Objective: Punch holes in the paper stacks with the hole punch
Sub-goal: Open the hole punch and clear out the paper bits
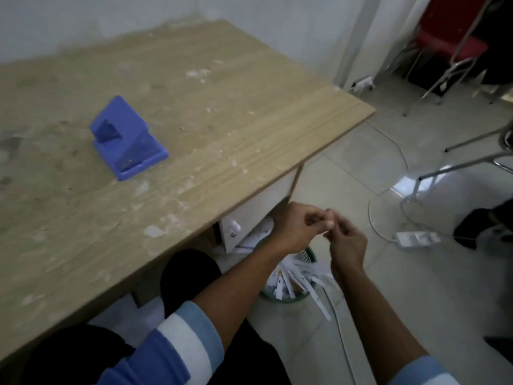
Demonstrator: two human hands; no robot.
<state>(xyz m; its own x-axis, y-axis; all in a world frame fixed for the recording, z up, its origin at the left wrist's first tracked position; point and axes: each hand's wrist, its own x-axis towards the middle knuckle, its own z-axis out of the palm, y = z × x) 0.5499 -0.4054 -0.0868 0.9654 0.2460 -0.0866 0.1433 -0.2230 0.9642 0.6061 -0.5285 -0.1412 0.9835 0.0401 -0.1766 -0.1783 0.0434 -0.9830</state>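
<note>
While the hole punch (127, 138) is left idle on the bench (222, 107), no stack seen, left hand (295, 229) and right hand (347, 243) are held over the wastebasket (310, 253), grips curled, contents untellable; punching is judged paused.

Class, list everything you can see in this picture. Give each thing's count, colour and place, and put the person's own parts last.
hole punch: one, blue, on the table, left of middle
table: one, light wood with pale scuffs, fills the left of the view
cabinet: one, white, under the table's near corner
waste basket: one, green, on the floor below the hands
paper strips: many, white, in the basket, some over its rim
power strip: one, white, on the floor at right
chair: one, red, far right corner
sleeves: two, blue and white, bottom edge
left hand: one, over the basket, fingers curled
right hand: one, meeting the left; too blurred to tell whether either holds anything
</note>
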